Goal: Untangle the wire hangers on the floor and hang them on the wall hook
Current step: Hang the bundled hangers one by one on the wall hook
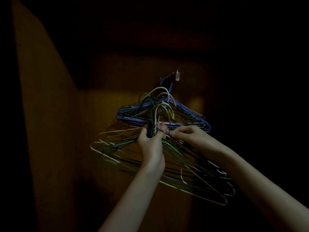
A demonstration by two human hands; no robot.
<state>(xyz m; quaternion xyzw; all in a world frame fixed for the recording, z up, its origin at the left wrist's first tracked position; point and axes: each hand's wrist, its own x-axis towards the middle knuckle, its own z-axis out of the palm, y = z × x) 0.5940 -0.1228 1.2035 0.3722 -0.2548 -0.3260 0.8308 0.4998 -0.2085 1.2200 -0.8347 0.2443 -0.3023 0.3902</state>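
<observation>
In a very dark room, my left hand (151,141) grips the necks of a bundle of wire hangers (192,173), white, green and dark, held up in front of the wall. Their curved hook tops (163,104) rise above my fist. My right hand (185,133) pinches a wire right beside the left fist. Behind the bundle, several blue hangers (189,114) hang from a small metal wall hook (176,75). The bundle's hook tops sit just below that wall hook.
A brown wooden wall or door panel (108,81) fills the background, dimly lit. A lighter wall face (41,97) angles in at the left. Everything to the right and above is in darkness.
</observation>
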